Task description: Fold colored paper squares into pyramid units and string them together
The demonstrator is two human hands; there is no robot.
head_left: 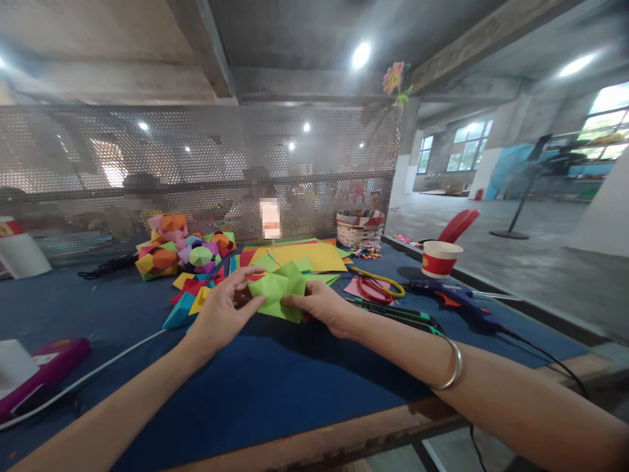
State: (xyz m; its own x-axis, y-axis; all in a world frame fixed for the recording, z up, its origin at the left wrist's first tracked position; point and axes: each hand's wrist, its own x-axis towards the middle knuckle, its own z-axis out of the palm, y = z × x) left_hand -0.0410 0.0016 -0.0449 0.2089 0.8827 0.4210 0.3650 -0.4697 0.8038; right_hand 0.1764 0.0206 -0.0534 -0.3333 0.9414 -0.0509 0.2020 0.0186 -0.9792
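Note:
Between my two hands, a little above the blue table, is a light green sheet of folded paper (280, 292) with several creases. My left hand (228, 301) pinches its left edge, the thumb in front and the other fingers partly behind or curled above. My right hand (322, 305) grips the right edge with the thumb on the near face, its fingers hidden behind. A silver bangle sits on my right forearm. Just beyond lies a stack of coloured paper (314, 257), yellow on top. Small folded paper pieces (184, 305) in blue, yellow and red lie left of my left hand.
Finished-looking paper balls (189, 252) are piled at the back left. To the right lie scissors (376, 288), a green-and-black cutter (398, 314), a blue glue gun (457, 301) and a paper cup (441, 259). A basket (360, 228) stands against the mesh screen (196, 151). A white cable (98, 370) crosses the left.

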